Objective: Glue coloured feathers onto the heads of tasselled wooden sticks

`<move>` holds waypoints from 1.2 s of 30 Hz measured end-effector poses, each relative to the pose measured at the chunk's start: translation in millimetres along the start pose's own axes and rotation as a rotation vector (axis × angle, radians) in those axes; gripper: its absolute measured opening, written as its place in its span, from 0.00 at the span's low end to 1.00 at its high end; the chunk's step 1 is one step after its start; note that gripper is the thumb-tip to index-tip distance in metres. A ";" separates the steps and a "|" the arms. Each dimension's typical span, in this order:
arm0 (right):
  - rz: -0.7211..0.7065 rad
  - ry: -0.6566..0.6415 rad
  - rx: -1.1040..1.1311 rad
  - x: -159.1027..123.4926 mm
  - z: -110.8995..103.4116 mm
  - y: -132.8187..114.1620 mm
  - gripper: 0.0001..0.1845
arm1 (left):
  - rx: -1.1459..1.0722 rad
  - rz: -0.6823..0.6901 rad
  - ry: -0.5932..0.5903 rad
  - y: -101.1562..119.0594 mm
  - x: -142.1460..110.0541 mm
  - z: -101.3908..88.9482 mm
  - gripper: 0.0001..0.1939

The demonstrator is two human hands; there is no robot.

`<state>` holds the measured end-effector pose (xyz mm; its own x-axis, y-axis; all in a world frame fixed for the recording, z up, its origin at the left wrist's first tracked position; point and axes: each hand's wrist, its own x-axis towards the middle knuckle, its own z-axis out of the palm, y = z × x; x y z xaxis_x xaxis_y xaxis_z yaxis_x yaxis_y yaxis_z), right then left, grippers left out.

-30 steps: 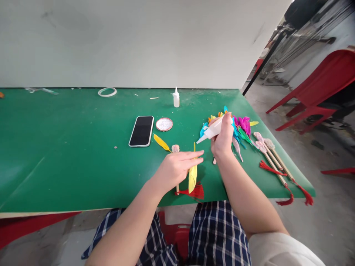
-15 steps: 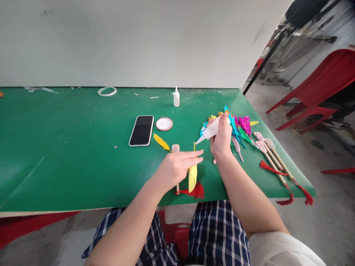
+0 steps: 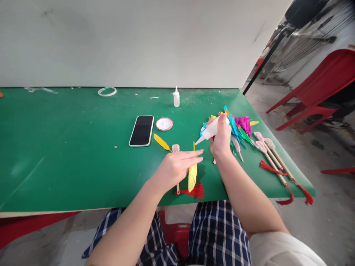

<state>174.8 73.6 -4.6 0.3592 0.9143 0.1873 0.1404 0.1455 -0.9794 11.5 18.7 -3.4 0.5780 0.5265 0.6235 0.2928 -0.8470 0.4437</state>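
In my left hand (image 3: pixel 177 167) a pale yellow feather (image 3: pixel 192 178) is held, its quill pointing up past my fingers. My right hand (image 3: pixel 222 138) is wrapped round a white glue bottle (image 3: pixel 212 130), tilted so the nozzle tip is at the quill's end. Under my left hand lies a wooden stick with a flower-like head (image 3: pixel 175 148) and a red tassel (image 3: pixel 196 191). Just beyond it an orange-yellow feather (image 3: pixel 161 142) rests on the table. Coloured feathers (image 3: pixel 244 125) are piled behind my right hand, partly hidden by it.
The green table (image 3: pixel 69 155) meets a pale wall at the back. On it are a phone (image 3: pixel 141 130), a round white disc (image 3: pixel 164 123), a small dropper bottle (image 3: pixel 176 99) and a tape ring (image 3: pixel 107 91). Tasselled sticks (image 3: pixel 273 159) lie at the right edge; a red chair (image 3: pixel 327 85) stands beyond.
Almost nothing differs. The glue bottle and my right hand have shifted very slightly, with the nozzle still at the feather's quill.
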 end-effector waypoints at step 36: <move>-0.029 0.070 0.279 -0.5 3.1 -5.2 0.27 | 0.008 0.040 0.016 -0.5 -1.1 1.1 0.16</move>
<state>171.1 73.6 0.2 0.4226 0.8815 0.2107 -0.1048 0.2784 -0.9547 11.5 18.5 -4.9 0.5771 0.4936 0.6506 0.2759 -0.8676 0.4136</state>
